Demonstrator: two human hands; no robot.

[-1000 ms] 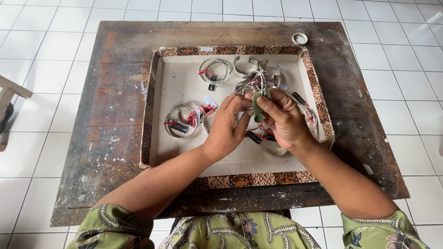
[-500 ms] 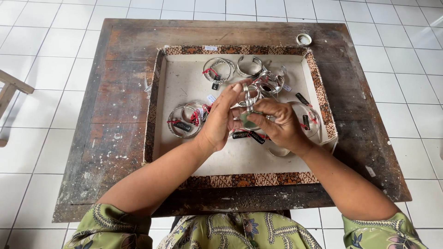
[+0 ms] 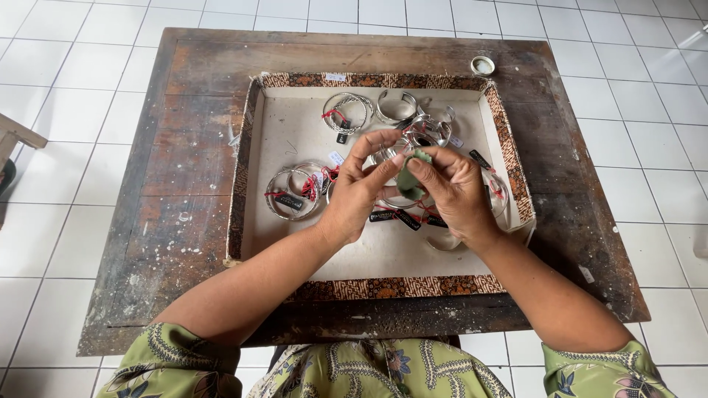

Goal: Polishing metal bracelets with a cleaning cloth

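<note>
My left hand and my right hand meet over the middle of a shallow tray with a brown patterned rim. Between their fingertips I hold a silver bangle. My right fingers pinch a small green cloth against it. More silver bangles with red threads and black tags lie in the tray: a stack at the left, one at the back, and an open cuff beside it. Others sit partly hidden under my hands.
The tray rests on a worn dark wooden table standing on white floor tiles. A small round white lid lies at the table's back right. A wooden piece pokes in at the left edge.
Both hands have stayed over the tray's centre, shifting slightly while turning the bangle and rubbing it with the cloth. The view has moved a little.
</note>
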